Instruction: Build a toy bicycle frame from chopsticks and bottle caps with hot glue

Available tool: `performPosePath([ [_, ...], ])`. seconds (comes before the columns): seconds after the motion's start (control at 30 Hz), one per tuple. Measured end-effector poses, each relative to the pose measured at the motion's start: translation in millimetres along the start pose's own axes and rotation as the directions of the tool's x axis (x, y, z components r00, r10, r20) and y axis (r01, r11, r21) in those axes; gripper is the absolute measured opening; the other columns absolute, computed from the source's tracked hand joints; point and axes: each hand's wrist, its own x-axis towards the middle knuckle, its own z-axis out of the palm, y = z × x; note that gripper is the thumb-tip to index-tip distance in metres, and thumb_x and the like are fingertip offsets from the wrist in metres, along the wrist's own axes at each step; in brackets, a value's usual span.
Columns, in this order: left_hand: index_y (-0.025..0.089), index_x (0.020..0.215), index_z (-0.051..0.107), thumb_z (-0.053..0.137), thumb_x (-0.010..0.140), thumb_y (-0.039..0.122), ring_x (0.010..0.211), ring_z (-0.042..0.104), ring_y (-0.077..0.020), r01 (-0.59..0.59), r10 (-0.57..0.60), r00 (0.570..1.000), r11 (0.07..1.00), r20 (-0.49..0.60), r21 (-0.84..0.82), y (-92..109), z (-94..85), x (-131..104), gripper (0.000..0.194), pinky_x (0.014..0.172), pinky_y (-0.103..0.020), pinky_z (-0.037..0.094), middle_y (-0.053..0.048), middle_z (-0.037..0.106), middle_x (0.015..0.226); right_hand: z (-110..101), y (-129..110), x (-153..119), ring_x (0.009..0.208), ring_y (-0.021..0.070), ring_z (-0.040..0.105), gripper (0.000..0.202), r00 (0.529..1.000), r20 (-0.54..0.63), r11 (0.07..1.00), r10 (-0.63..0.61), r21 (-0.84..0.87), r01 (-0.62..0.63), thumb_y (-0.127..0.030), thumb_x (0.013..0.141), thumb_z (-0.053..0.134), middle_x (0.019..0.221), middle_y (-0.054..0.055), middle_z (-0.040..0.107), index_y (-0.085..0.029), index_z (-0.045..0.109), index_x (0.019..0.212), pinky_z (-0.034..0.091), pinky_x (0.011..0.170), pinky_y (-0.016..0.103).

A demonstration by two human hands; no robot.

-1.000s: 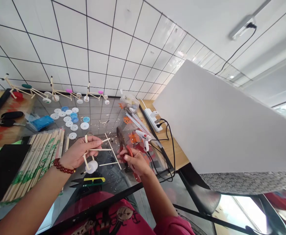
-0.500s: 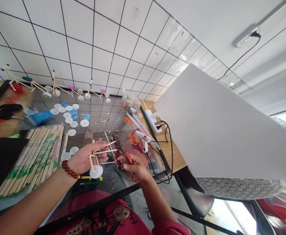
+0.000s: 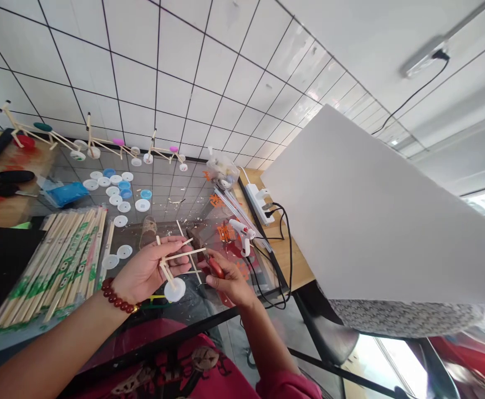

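My left hand (image 3: 142, 269), a beaded bracelet at its wrist, is closed on a small wooden stick frame (image 3: 186, 255). A white bottle cap (image 3: 174, 289) hangs at the frame's lower end like a wheel. In my right hand (image 3: 234, 284) are red-handled pliers (image 3: 216, 267), gripped by the handles. Their dark jaws point up and left, close to the frame's stick ends; whether they touch the wood I cannot tell. Loose thin sticks lie on the glass tabletop beneath the hands. White and blue bottle caps (image 3: 120, 221) are scattered beyond my left hand.
Wrapped chopsticks (image 3: 59, 266) lie at the left beside a black sheet (image 3: 7, 274). Along the tiled wall stand small stick-and-cap bicycle models (image 3: 159, 149). A white glue gun (image 3: 244, 233), clear glue sticks and a power strip (image 3: 259, 202) with cables lie right of the hands. A large white board (image 3: 375, 216) rises further right.
My left hand has turned the stick frame and brought it slightly right, so its long stick now reaches the pliers. The bottle cap moved right with it. My right hand stays nearly in place.
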Motion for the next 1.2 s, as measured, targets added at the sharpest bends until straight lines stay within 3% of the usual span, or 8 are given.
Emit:
performPosePath([
  [0.2, 0.013, 0.091, 0.073, 0.070, 0.080, 0.005, 0.063, 0.074, -0.0198, 0.010, -0.010, 1.000, 1.000, 0.019, -0.003, -3, -0.6, 1, 0.015, 0.062, -0.033, 0.064, -0.010, 0.077, 0.082, 4, -4, 2, 0.132, 0.0283, 0.053, 0.039, 0.999, -0.019, 0.998, -0.034, -0.061, 0.033, -0.052, 0.077, 0.078, 0.135, 0.009, 0.062, -0.026, 0.077, 0.106, 0.041, 0.109, 0.044],
  [0.43, 0.013, 0.094, 0.072, 0.066, 0.082, 0.006, 0.067, 0.075, -0.0211, 0.003, -0.003, 0.999, 1.000, 0.042, -0.009, -7, -3.3, 3, 0.015, 0.065, -0.034, 0.065, -0.011, 0.078, 0.086, 10, -4, 5, 0.109, 0.0242, 0.063, 0.031, 0.998, -0.016, 0.996, -0.063, -0.060, 0.062, -0.050, 0.081, 0.074, 0.118, 0.007, 0.065, -0.024, 0.075, 0.099, 0.047, 0.099, 0.038],
  [0.6, 0.014, 0.094, 0.072, 0.066, 0.082, 0.005, 0.069, 0.076, -0.0211, 0.007, -0.006, 0.999, 1.000, 0.045, -0.017, -8, -3.2, 3, 0.016, 0.066, -0.034, 0.065, -0.011, 0.078, 0.087, 13, 4, 5, 0.104, 0.0237, 0.062, 0.033, 0.998, -0.034, 0.999, -0.049, 0.007, 0.050, -0.051, 0.079, 0.076, 0.111, 0.006, 0.065, -0.023, 0.075, 0.096, 0.048, 0.095, 0.037],
  [0.93, 0.012, 0.099, 0.071, 0.064, 0.083, 0.004, 0.069, 0.076, -0.0219, 0.001, -0.001, 0.999, 1.000, 0.032, 0.013, -6, -0.7, 1, 0.019, 0.064, -0.034, 0.065, -0.014, 0.078, 0.096, 15, 7, 5, 0.084, 0.0184, 0.056, 0.027, 0.998, -0.051, 0.999, -0.049, -0.026, 0.047, -0.047, 0.082, 0.074, 0.087, 0.002, 0.060, -0.021, 0.069, 0.085, 0.045, 0.081, 0.031],
  [1.2, 0.012, 0.100, 0.070, 0.062, 0.085, 0.004, 0.074, 0.077, -0.0227, -0.015, 0.013, 0.998, 0.999, 0.054, 0.039, -6, -1.9, 1, 0.019, 0.068, -0.036, 0.066, -0.014, 0.078, 0.099, 17, 6, 6, 0.086, 0.0193, 0.055, 0.030, 0.998, -0.022, 0.997, -0.065, 0.039, 0.066, -0.049, 0.079, 0.076, 0.095, 0.005, 0.060, -0.020, 0.070, 0.085, 0.043, 0.081, 0.032],
])
